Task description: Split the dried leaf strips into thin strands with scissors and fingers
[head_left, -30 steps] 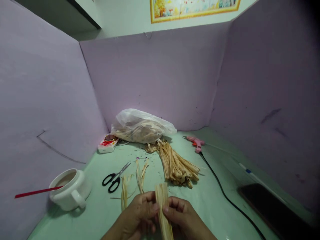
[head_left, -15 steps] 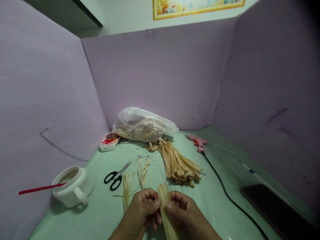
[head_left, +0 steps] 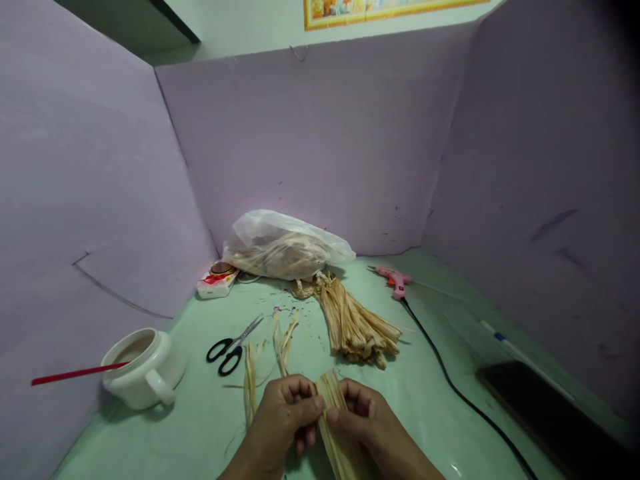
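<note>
Between my two hands is a flat, pale yellow strip of dried plant fibre (head_left: 337, 433), its top end pointing away from me and its lower end running out of the frame. My left hand (head_left: 290, 417) pinches the strip's left edge with thumb and forefinger. On the other side, my right hand (head_left: 367, 420) grips it with the thumb lying across its face. Just beyond my left hand lie thin loose fibre strips (head_left: 251, 380). A tied bundle of dried fibre (head_left: 353, 320) rests ahead of my hands, with a braided piece (head_left: 303, 289) at its top.
Black-handled scissors (head_left: 233, 347) and a white pot (head_left: 143, 373) holding a red stick (head_left: 75, 375) are on the left. A plastic bag (head_left: 290, 247) and a tissue pack (head_left: 217, 283) sit at the back. A pink glue gun (head_left: 395, 280), its cord (head_left: 450, 380) and a dark phone (head_left: 545, 413) lie right.
The view has shifted slightly, so the table items appear a little higher. Both hands keep hold of the strip, its top end now slightly lower in the picture; my right thumb has moved slightly left.
</note>
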### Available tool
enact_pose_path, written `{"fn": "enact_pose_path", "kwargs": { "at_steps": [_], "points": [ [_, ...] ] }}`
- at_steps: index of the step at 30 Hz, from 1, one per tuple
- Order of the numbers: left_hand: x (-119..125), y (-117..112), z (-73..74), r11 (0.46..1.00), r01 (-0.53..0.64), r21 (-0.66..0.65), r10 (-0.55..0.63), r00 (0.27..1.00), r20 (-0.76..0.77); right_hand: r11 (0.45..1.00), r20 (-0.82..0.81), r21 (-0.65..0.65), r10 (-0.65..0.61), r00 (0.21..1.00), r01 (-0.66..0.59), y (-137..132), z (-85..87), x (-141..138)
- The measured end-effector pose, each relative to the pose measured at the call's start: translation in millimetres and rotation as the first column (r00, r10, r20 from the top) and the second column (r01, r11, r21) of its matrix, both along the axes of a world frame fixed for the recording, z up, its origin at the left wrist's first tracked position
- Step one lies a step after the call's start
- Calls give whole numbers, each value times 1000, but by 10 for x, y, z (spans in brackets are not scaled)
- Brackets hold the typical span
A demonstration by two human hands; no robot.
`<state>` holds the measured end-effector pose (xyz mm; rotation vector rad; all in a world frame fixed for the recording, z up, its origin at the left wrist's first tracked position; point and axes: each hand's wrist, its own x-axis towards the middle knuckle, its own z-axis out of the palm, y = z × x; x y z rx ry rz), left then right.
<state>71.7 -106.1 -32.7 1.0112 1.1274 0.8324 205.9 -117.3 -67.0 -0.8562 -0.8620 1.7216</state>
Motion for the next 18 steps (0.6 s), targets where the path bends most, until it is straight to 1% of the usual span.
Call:
{"fn": "enact_pose_path", "kwargs": {
  "at_steps": [2,7,13,15,18],
  "points": [
    [8,-9,2,1000,30,6,-30,999,-26,1000,-3,-3,5,1000,-5,7,-7,2],
    [14,-23,28,997,71,39,-65,989,-129,998,86,-44,-36,996,40,6,4,32],
    [26,-16,22,996,52,71,-44,993,-111,993,141,-76,-75,987,86,-14,48,17],
    [31,-10,9,997,50,56,-43,991,-128,992,135,-84,-80,988,92,-12,47,13],
    [36,-4,3,998,44,34,-38,985,-168,993,81,-88,-72,994,80,-7,27,16]
  ]
}}
